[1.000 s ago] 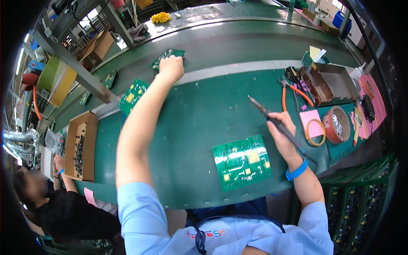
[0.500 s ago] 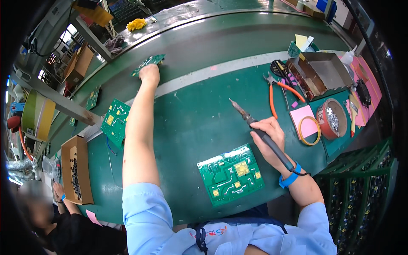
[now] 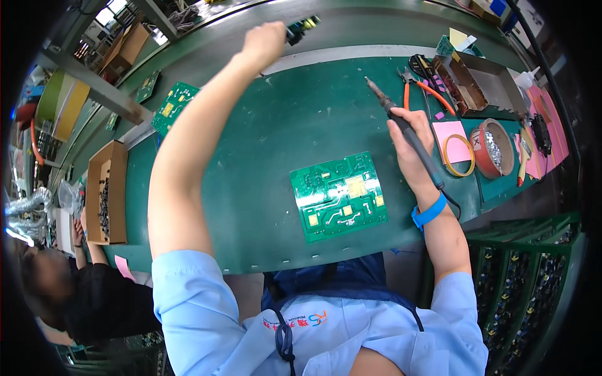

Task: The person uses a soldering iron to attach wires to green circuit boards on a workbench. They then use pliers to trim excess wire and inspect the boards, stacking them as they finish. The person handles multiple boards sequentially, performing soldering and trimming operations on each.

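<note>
Far across the green matte surface (image 3: 251,150), my left hand (image 3: 263,42) has a closed grip on a small green circuit board (image 3: 302,27) w/ yellow parts. Right hand (image 3: 407,135) is wrapped tight round a slim dark soldering iron (image 3: 401,125), tip angled up-left. Flat rectangular green board (image 3: 338,195) lies nr my chest, untouched.

On the green work table (image 3: 251,188), a large green circuit board (image 3: 338,196), a pink pad (image 3: 453,139), a round tin (image 3: 493,149), orange-handled pliers (image 3: 421,88), and at left a cardboard box (image 3: 106,194) of small parts.
</note>
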The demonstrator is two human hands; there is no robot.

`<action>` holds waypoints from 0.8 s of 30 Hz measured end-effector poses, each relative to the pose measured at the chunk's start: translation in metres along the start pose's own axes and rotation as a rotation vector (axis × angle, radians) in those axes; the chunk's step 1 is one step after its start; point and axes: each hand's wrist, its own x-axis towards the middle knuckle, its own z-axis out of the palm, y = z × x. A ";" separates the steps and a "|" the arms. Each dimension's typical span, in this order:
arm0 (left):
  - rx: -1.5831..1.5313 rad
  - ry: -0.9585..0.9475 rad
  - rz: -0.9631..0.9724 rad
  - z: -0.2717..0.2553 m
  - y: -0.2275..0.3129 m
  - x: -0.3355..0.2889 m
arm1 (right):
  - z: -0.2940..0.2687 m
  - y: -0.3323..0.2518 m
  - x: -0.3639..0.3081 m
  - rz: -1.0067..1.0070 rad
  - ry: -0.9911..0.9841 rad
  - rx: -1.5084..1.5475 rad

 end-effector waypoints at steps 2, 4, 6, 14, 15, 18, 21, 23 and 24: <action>0.074 0.032 0.094 -0.003 0.018 -0.035 | -0.001 0.001 0.002 -0.044 0.029 -0.017; 0.085 0.031 0.143 0.003 0.035 -0.064 | -0.003 -0.003 0.003 -0.038 0.048 -0.013; 0.012 0.111 0.272 0.004 0.046 -0.088 | -0.006 -0.001 0.004 -0.056 0.076 -0.031; -0.199 0.033 0.237 -0.040 0.028 -0.174 | -0.005 -0.009 0.003 -0.066 0.050 0.028; -0.195 -0.100 0.171 -0.054 0.019 -0.192 | -0.007 -0.011 0.002 -0.039 0.043 0.037; -0.249 -0.403 -0.012 -0.094 -0.015 -0.256 | -0.009 -0.014 -0.002 0.033 0.007 0.132; -0.174 -0.459 -0.177 -0.111 -0.040 -0.321 | -0.009 -0.016 -0.005 0.066 -0.043 0.241; -0.232 -0.472 -0.398 -0.109 -0.055 -0.351 | -0.008 -0.017 -0.005 0.090 -0.074 0.304; -0.214 -0.467 -0.424 -0.104 -0.064 -0.362 | -0.009 -0.017 -0.006 0.110 -0.084 0.331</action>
